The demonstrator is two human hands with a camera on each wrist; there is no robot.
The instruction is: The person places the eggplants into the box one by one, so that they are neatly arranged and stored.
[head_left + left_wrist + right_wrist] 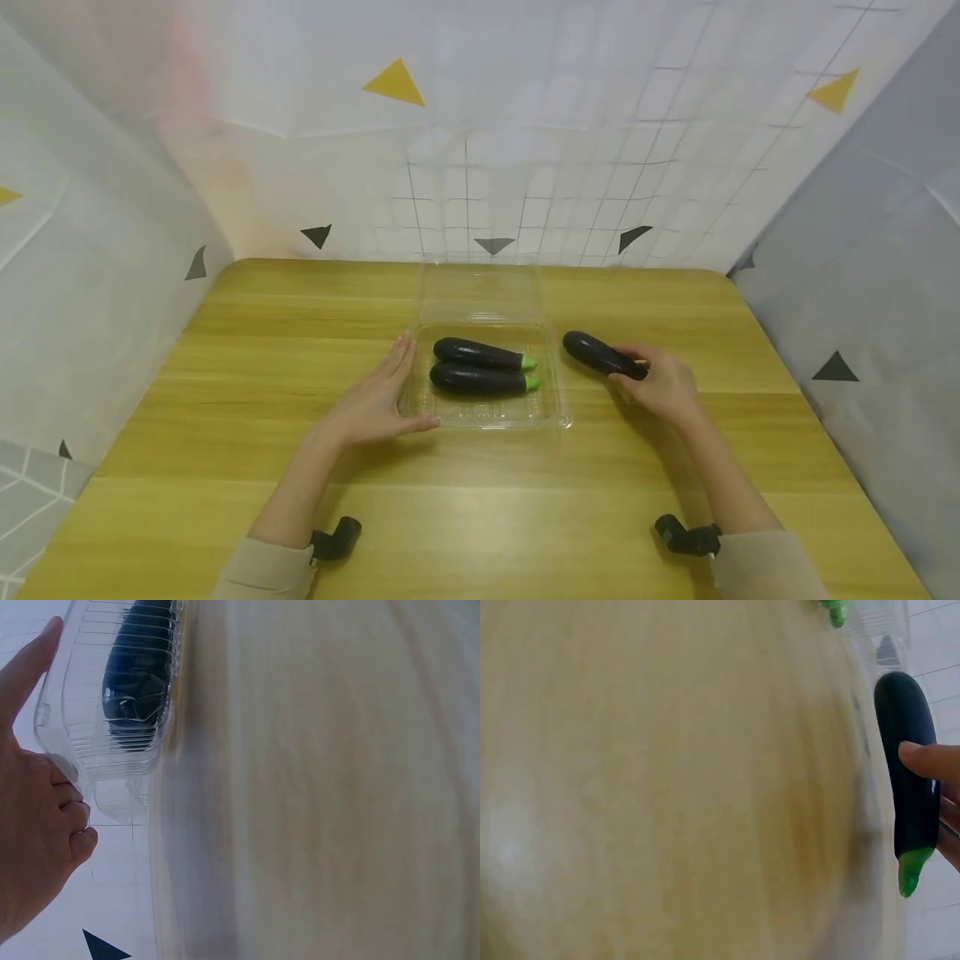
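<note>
While the left hand sits spread against the left side of this clear box, the right hand has an eggplant pinched above the table, right of the box. Two more eggplants lie side by side inside, green tips pointing right, lid flipped open behind.

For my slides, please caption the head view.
The left hand touches an open clear container holding two eggplants; the right hand grips a third eggplant beside it.
</note>
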